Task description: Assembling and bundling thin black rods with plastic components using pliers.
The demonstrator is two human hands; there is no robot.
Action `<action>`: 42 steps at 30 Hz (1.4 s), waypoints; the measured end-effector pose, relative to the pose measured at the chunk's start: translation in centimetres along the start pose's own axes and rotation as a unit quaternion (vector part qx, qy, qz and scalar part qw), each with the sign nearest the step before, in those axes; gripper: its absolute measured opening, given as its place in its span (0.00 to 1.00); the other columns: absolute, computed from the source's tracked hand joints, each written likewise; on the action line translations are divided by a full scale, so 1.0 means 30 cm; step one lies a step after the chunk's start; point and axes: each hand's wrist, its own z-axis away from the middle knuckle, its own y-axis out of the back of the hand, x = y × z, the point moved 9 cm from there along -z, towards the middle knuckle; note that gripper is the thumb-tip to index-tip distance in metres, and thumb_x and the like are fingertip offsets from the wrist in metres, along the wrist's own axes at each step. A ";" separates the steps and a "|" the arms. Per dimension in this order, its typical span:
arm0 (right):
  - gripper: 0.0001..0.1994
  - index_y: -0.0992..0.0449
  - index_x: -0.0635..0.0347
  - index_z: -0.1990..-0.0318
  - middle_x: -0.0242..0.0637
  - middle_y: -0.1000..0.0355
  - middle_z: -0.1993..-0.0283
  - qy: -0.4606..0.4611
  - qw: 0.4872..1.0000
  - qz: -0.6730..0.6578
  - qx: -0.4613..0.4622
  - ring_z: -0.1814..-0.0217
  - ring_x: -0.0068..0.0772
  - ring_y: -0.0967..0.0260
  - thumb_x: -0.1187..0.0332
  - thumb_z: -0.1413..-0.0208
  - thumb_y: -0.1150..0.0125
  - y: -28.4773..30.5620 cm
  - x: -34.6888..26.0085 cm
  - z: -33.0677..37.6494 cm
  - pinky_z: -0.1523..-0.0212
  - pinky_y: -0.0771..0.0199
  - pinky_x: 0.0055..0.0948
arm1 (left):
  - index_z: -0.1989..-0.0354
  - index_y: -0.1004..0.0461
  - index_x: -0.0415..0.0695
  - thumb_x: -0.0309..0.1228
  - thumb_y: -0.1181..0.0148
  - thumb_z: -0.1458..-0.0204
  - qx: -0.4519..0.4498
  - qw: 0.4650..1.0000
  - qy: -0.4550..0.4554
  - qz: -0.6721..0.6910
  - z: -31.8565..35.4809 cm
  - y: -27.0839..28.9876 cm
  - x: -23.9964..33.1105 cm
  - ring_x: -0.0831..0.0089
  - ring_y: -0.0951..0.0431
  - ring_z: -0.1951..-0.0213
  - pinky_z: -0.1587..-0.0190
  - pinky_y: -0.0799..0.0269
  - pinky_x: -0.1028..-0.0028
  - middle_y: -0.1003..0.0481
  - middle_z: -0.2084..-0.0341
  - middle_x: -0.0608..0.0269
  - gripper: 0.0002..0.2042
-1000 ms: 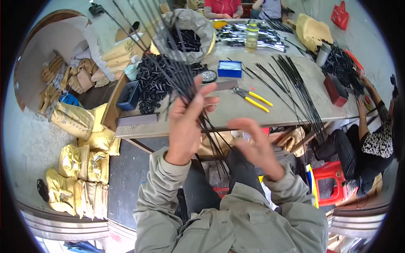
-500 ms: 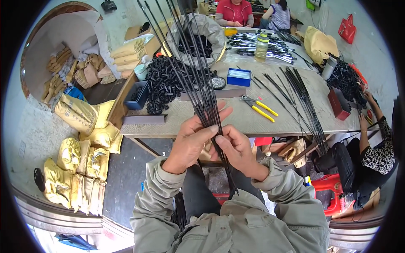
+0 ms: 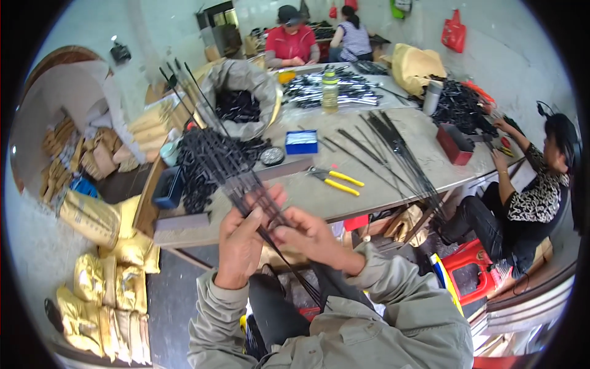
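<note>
In front of my body I hold a bundle of thin black rods (image 3: 236, 187), tilted with the upper ends toward the far left and the lower ends above my lap. My left hand (image 3: 239, 243) is wrapped round the bundle, thumb on top. Beside it, my right hand (image 3: 310, 237) has its fingers closed on the same rods, a little lower and to the right. The rods are smeared by motion, so single ones are hard to tell apart. Beyond my hands, pliers with yellow handles (image 3: 342, 186) lie on the table (image 3: 283, 194).
Black parts (image 3: 200, 163) lie heaped at left, near a dark blue bin (image 3: 167, 190). A round tin (image 3: 271, 155) and blue box (image 3: 302, 142) stand mid-table. More black rods (image 3: 402, 157) overhang the right edge. A co-worker (image 3: 541, 190) sits at right; two people are across the table.
The view has turned, shifting the table leftward and down. My hands and the rod bundle appear lower and further left, and the rods lean more to the left. Both hands keep their hold.
</note>
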 end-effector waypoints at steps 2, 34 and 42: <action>0.07 0.34 0.64 0.63 0.32 0.30 0.71 -0.093 0.986 -0.138 0.004 0.75 0.16 0.33 0.68 0.41 0.53 -0.046 0.029 0.015 0.73 0.35 0.15 | 0.44 0.44 0.32 0.24 0.55 0.45 -0.009 1.000 -0.017 -0.013 -0.023 -0.011 0.000 0.58 0.36 0.44 0.44 0.39 0.65 0.41 0.44 0.44 0.20; 0.14 0.41 0.64 0.49 0.39 0.30 0.68 -0.229 0.922 -0.183 -0.253 0.74 0.25 0.29 0.68 0.39 0.58 -0.175 0.070 0.052 0.73 0.28 0.20 | 0.60 0.29 0.32 0.18 0.48 0.51 0.119 0.883 -0.155 -0.428 -0.036 0.156 0.145 0.77 0.25 0.64 0.57 0.30 0.77 0.24 0.68 0.63 0.10; 0.10 0.40 0.65 0.55 0.39 0.30 0.68 -0.158 0.939 -0.214 -0.218 0.71 0.24 0.29 0.69 0.40 0.58 -0.119 -0.022 -0.094 0.70 0.27 0.21 | 0.61 0.27 0.34 0.19 0.48 0.52 0.018 0.953 0.005 -0.302 -0.037 0.372 -0.152 0.77 0.26 0.65 0.62 0.30 0.78 0.24 0.67 0.61 0.10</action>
